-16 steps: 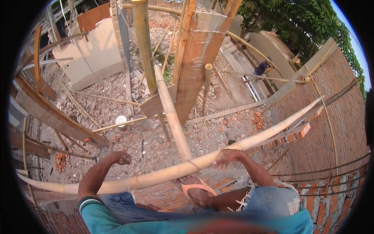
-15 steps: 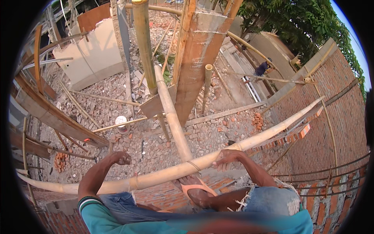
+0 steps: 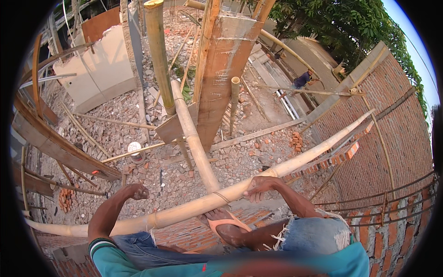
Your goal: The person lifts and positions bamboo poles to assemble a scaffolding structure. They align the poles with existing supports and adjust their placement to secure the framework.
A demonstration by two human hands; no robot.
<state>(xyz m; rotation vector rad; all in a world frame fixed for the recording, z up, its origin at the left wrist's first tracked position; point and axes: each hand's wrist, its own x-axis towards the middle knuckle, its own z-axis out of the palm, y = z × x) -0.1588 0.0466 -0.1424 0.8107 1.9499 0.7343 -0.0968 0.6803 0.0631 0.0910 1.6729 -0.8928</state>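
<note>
A long pale bamboo pole (image 3: 161, 217) runs crosswise in front of me. A second bamboo pole (image 3: 196, 143) meets it from the far side, with a thin tie (image 3: 222, 197) round the crossing. My left hand (image 3: 135, 191) is closed, raised just beyond the crosswise pole and left of the crossing. My right hand (image 3: 259, 188) is right of the crossing, its curled fingers hanging over the pole. Whether either hand holds something thin cannot be made out. My sandalled foot (image 3: 226, 226) is by the crossing, its toes against the near side of the pole.
Far below lies rubble-strewn ground (image 3: 175, 184) with a white bucket (image 3: 134, 148). A tall boarded column (image 3: 219, 78) and a thick upright bamboo (image 3: 159, 60) rise ahead. A brick wall (image 3: 392, 120) stands right; iron bars (image 3: 385, 207) stick out nearby. Another person (image 3: 303, 80) works far off.
The whole view has shifted slightly, so the scene sits a little further left. Both hands keep nearly the same pose by the bamboo. The distant person's posture has changed slightly.
</note>
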